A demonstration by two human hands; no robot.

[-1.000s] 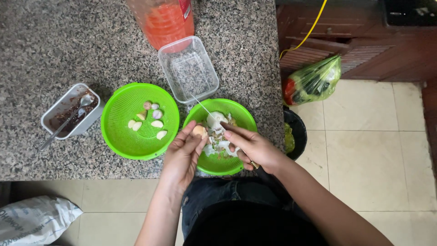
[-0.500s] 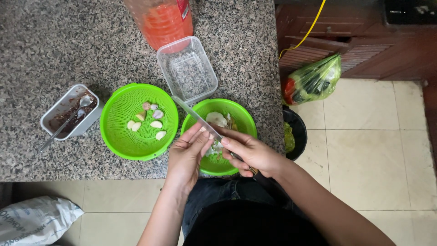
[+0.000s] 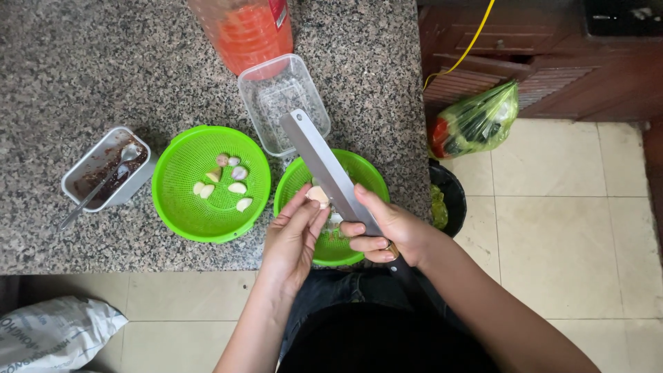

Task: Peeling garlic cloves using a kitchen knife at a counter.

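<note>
While it is pinched between the thumb and fingers of the left hand, the small pale garlic clove sits above the near rim of the right-hand green plastic colander basket, touching the flat of the long grey steel knife blade. The right hand has its fingers curled tight around the knife's dark handle, with the thumb lying along the blade, which slants up and away to the left over the basket. More garlic pieces lie inside that basket, partly hidden by the hands. Just beside it to the left stands a 2nd green plastic colander basket holding about 6 peeled cloves. Both baskets rest on the speckled grey granite desk. Behind them is a clear rectangular plastic tub, and beyond that an orange translucent container. At the far left sits a small metal tray of dark paste with a spoon in it. On the tiled floor to the right are a black bin and a green plastic bag.
</note>
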